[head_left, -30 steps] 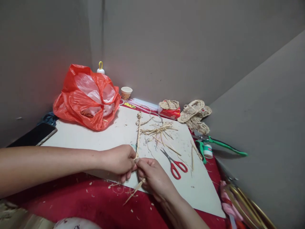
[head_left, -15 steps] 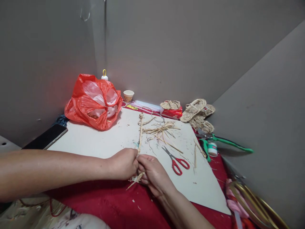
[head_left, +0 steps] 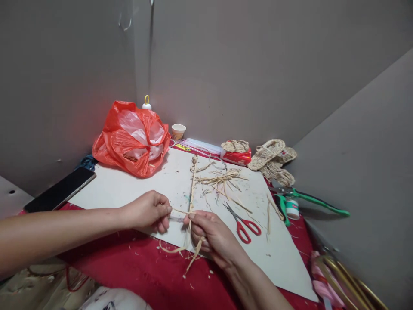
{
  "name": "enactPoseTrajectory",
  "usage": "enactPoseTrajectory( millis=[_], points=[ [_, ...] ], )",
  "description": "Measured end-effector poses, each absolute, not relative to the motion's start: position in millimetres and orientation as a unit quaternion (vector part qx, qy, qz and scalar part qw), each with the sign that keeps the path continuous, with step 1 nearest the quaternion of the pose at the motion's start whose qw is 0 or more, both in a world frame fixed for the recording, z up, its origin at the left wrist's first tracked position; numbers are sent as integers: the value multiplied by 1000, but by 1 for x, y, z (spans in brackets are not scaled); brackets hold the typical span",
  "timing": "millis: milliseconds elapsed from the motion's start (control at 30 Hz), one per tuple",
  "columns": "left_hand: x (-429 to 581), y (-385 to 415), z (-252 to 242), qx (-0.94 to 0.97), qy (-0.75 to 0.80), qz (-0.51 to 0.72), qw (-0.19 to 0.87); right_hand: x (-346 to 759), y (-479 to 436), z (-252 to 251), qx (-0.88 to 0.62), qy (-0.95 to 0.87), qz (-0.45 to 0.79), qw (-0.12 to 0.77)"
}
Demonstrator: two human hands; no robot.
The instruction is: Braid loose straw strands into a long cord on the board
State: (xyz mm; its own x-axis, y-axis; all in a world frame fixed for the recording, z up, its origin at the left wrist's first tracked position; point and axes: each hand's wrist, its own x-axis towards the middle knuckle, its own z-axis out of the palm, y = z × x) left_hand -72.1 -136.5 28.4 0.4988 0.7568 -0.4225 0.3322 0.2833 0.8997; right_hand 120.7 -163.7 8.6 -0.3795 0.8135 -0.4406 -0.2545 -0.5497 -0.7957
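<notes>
A narrow braid of dry straw (head_left: 192, 187) runs up the white board (head_left: 129, 193) from my hands. My right hand (head_left: 209, 234) pinches its near end between thumb and fingers, and loose strands hang below that grip. My left hand (head_left: 150, 212), to the left, is closed on a single straw strand (head_left: 179, 211) drawn out sideways from the braid. Red-handled scissors (head_left: 241, 224) lie partly spread just right of my right hand. Beyond them is a loose bunch of straw (head_left: 226, 177).
A red plastic bag (head_left: 129, 137) and a phone (head_left: 61, 189) are at the left. Behind stand a paper cup (head_left: 178, 131) and a red box (head_left: 237, 156). Woven straw soles (head_left: 269, 155), green-handled shears (head_left: 316, 200) and large gold-handled scissors (head_left: 345, 275) lie right. Grey panels enclose the table.
My left hand has moved left, away from my right hand, pulling a strand out sideways. Strand ends now hang lower beneath my right hand. The view has shifted slightly.
</notes>
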Motion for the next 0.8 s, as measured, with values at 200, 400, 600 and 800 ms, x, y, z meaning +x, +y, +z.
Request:
enactPoseTrajectory(
  millis=[200,400,600,800],
  points=[
    [-103,-116,38,621,508,125,584,125,-159,8,-422,-321,786,318],
    [-111,-90,68,794,533,141,257,126,-157,7,-413,-330,791,308],
    [-40,-61,95,861,427,200,189,125,-154,6,-423,-355,776,306],
    [65,1,81,899,391,157,121,124,-151,7,-430,-378,761,305]
  ],
)
